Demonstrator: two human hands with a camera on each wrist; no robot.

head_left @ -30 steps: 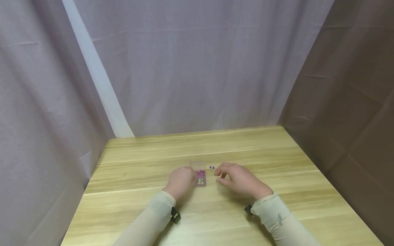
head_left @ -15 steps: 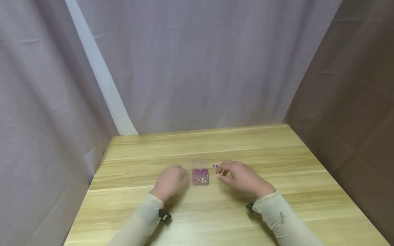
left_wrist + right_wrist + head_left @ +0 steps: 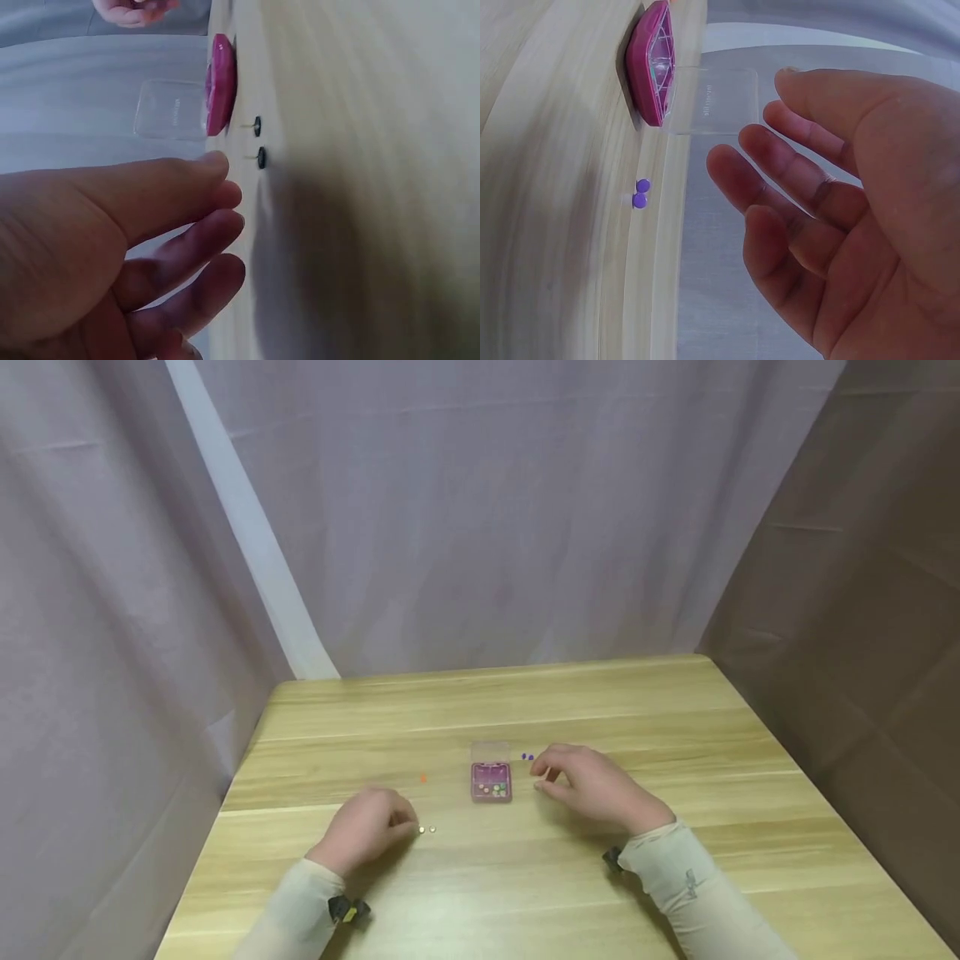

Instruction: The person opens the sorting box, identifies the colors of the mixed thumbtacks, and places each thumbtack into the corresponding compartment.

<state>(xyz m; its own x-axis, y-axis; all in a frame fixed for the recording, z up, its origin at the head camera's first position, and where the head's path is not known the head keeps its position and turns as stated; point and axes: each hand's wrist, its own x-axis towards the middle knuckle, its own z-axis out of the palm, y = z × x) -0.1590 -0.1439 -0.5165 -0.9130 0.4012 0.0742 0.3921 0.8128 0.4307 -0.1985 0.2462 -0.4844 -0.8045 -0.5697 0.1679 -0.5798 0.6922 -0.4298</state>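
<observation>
A small pink pill case (image 3: 491, 782) stands on the table with its clear hinged lid (image 3: 491, 752) raised; several tiny coloured pieces lie in its compartments. My left hand (image 3: 367, 828) is low over the table at the left, fingers loosely bent, holding nothing. Right at its fingertips are two small dark-headed studs (image 3: 261, 157) with thin pins, heads down on the wood. My right hand (image 3: 592, 785) hovers to the right of the case, fingers relaxed and apart, with nothing in it. Two purple round-headed pieces (image 3: 640, 199) lie just beyond its fingertips.
An orange piece (image 3: 423, 778) lies on the wooden table (image 3: 480, 893) between the left hand and the case. Grey curtains (image 3: 480, 527) hang behind the table and along its sides.
My left hand has moved away from the case, left and toward the near edge, uncovering the case, the orange piece and the two studs. The right hand stays almost still.
</observation>
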